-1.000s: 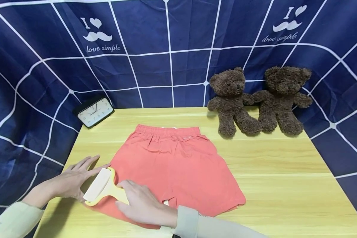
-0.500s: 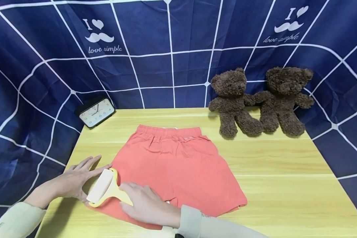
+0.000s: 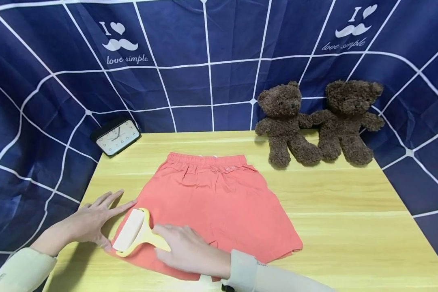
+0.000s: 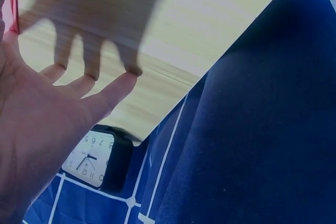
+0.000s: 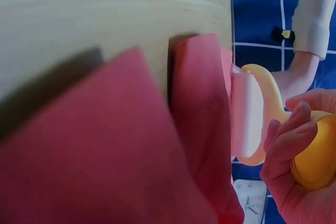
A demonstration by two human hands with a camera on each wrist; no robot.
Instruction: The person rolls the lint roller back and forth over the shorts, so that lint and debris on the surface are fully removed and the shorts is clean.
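Coral-red shorts [image 3: 211,202] lie spread flat, waistband toward the back. My right hand [image 3: 190,249] grips the yellow handle of a lint roller [image 3: 146,237]. Its white roll sits on the left leg of the shorts, close to the outer edge. In the right wrist view the fingers curl round the handle of the lint roller [image 5: 270,95]. My left hand [image 3: 89,223] is spread at the left side of the shorts, thumb and index fingertip at the fabric's edge. The left wrist view shows the left hand's [image 4: 47,114] other fingers straight, reaching over the wood.
A light wooden table [image 3: 343,235] carries everything. A black-cased clock [image 3: 117,138] stands at the back left corner. Two brown teddy bears [image 3: 282,121] sit at the back right. Dark blue cloth with white lines [image 3: 190,89] hangs along the back and sides.
My right hand has drawn the lint roller a short way to the right across the left leg of the shorts. The left hand stays at the edge.
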